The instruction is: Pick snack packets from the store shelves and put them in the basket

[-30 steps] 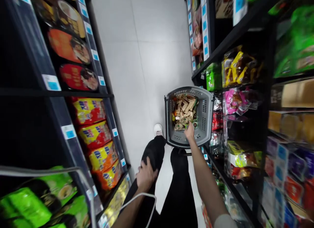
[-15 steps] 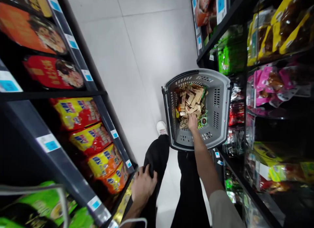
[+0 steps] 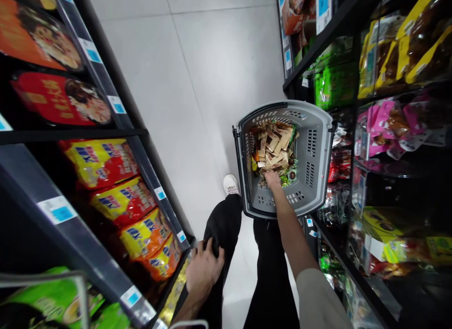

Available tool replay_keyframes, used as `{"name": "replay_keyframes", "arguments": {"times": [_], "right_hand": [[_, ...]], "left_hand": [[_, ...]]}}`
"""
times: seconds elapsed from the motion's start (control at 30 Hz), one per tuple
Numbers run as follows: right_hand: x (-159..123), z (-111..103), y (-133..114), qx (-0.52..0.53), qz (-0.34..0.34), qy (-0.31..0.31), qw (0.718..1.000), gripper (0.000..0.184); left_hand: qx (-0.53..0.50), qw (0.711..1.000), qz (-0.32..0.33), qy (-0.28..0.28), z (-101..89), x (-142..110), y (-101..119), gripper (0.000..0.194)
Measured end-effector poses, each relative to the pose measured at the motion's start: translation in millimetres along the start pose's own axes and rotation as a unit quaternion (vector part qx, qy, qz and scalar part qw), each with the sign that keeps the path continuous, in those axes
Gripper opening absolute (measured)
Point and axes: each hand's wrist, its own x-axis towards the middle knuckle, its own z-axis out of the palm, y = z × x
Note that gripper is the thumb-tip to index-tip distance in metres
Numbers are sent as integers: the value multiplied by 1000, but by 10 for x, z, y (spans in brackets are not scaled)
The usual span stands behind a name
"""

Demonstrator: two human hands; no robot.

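A grey plastic shopping basket point(image 3: 307, 197) with a black handle along its left rim stands on the floor in front of my legs. Inside it lies a heap of small beige snack packets point(image 3: 278, 143), with some green and yellow ones among them. My right hand point(image 3: 272, 179) reaches down into the basket at the near edge of the heap. Its fingers are drawn together against the packets; what they hold, if anything, is too small to make out. On my left knee in black trousers point(image 3: 222, 225) rests my left hand point(image 3: 205, 270), fingers apart and holding nothing.
To the left, a dark shelf point(image 3: 88, 244) carries yellow-and-red noodle packs point(image 3: 102, 161) and red boxed meals point(image 3: 60, 100). Close on the basket's right stands another shelf point(image 3: 326, 41) with bagged snacks point(image 3: 391, 121). Grey floor tiles point(image 3: 219, 60) run between them.
My right hand has shifted slightly left and toward me within the basket. The left hand stays on the knee. The view has moved a little.
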Motion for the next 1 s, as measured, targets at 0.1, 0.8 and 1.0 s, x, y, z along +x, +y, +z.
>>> {"name": "replay_keyframes", "arguments": {"times": [0.1, 0.8, 1.0], "right_hand": [[-31, -20, -28, -1, -13, -9, 1000, 16], [-606, -528, -354, 508, 82, 375, 771, 34], [-910, -588, -413, 576, 28, 338, 744, 31]], "left_hand": [[5, 1000, 6, 13, -24, 0, 5, 45], [13, 1000, -2, 6, 42, -97, 110, 46], [15, 1000, 3, 16, 185, -255, 188, 45]]}}
